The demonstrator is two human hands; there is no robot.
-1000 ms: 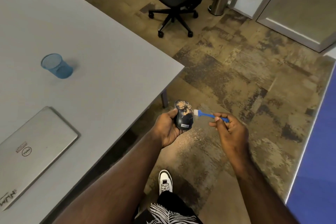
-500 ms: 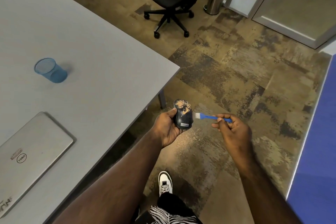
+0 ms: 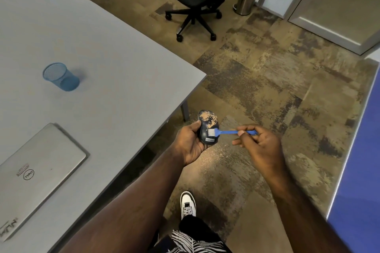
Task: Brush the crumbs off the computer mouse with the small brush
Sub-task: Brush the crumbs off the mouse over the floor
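Pinched between your right hand's (image 3: 259, 146) thumb and fingertips was the far end of the brush (image 3: 230, 132), its blue handle running leftward so the white bristles sat on the middle of the mouse (image 3: 208, 127). Your left hand (image 3: 190, 143) was cupped around the mouse, thumb along its left side, fingers underneath, the top tilted up toward you. You held it out over the floor (image 3: 267, 80), clear of the table (image 3: 107, 63) edge; my guess is that was so the crumbs (image 3: 208, 117) would drop away from the desk and the laptop (image 3: 39, 168). A pale scatter on the floor below your hands fits that.

Relative to the grip, the crumbs lay on the far half of the mouse, beyond your thumb tip and just past the bristles; the near half, by the label, looked mostly clean. Holding the handle at its tail probably gave a light, flicking stroke rather than pressure.
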